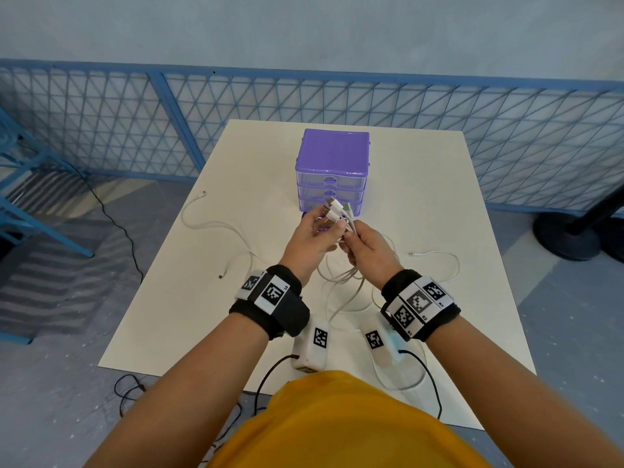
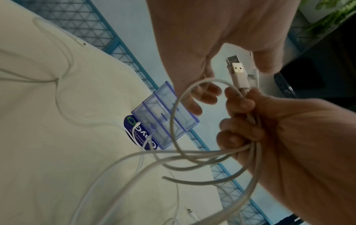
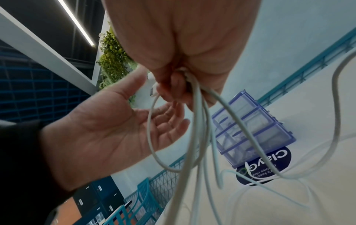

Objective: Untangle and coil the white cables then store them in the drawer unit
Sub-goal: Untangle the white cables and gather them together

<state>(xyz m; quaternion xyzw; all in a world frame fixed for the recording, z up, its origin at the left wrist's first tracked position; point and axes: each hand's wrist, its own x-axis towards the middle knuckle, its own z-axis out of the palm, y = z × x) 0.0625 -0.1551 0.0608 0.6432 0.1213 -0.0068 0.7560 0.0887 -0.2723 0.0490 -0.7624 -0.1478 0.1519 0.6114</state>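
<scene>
My right hand (image 1: 366,244) grips the white cables (image 1: 341,282) mid-frame w/ plugs sticking up; left hand (image 1: 312,239) lies open beside them. Drawer unit (image 1: 332,170) sits just above, on the table (image 1: 439,204).

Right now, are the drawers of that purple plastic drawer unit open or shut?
Shut. In the head view all three clear drawer fronts of the purple plastic drawer unit sit flush with its frame, none pulled out.
</scene>
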